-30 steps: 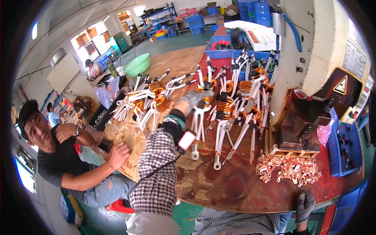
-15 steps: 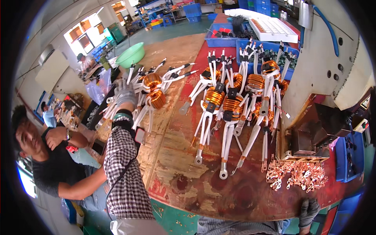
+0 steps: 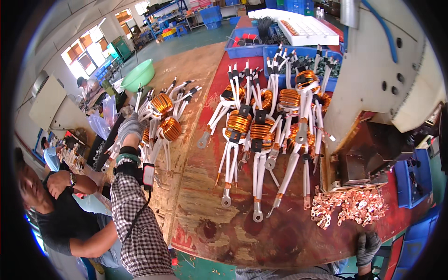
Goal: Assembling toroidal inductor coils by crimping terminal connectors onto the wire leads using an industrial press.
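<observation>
My left hand, in a grey glove, reaches to the pile at the left of the table. Its fingers close around white leads of a copper-wound toroid coil; the fingertips are partly hidden. Another toroid coil lies just right of this hand, its white leads spreading toward the front. My right hand, also grey-gloved, rests at the front right table edge with its fingers curled and nothing visible in them. Nearest to it is a heap of copper terminal lugs.
Several toroid coils with lugged white leads lie mid-table. Behind them stand blue bins and a white foam tray. A machine rises at the right. A green basin stands far left. A seated person is close by my left arm.
The whole view has shifted, so the table things appear farther left and lower. In the left pile, the coils have turned slightly and their right-hand leads reach less far out.
</observation>
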A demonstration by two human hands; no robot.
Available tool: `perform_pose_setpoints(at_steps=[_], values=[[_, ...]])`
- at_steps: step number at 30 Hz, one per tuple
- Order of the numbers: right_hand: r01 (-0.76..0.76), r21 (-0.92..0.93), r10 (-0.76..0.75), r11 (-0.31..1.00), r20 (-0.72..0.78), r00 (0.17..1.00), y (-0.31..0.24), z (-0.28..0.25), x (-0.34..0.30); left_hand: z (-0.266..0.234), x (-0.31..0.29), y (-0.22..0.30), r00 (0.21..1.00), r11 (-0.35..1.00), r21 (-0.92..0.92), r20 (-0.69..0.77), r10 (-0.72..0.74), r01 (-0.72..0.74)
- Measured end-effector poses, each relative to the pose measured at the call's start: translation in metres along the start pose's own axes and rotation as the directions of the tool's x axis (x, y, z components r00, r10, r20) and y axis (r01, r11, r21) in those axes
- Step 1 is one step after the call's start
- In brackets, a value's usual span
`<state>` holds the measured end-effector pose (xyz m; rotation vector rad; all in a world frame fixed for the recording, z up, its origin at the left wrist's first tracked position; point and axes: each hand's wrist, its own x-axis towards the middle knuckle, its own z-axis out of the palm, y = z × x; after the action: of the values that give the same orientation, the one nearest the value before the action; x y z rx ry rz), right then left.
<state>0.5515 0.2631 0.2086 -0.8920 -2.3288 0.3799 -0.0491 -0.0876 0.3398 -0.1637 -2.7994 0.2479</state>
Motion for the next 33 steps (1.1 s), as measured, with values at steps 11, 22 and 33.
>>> perform_pose_setpoints(at_steps=[11,22,33], values=[[0.514,0.274,-0.571,0.813,0.196,0.797,-0.042,-0.028,0.043,-0.034,-0.208,0.040,0.982,-0.014,-0.996,0.093,-0.166,0.092],[0.081,0.744,-0.525,0.664,0.386,0.759,-0.230,0.010,0.045,-0.089,-0.402,0.176,0.967,-0.130,-0.968,-0.192,-0.167,-0.214],[-0.493,0.852,-0.587,0.176,0.493,0.642,-0.118,-0.029,0.059,-0.100,-0.394,0.183,0.686,-0.539,-0.762,-0.177,0.706,0.358]])
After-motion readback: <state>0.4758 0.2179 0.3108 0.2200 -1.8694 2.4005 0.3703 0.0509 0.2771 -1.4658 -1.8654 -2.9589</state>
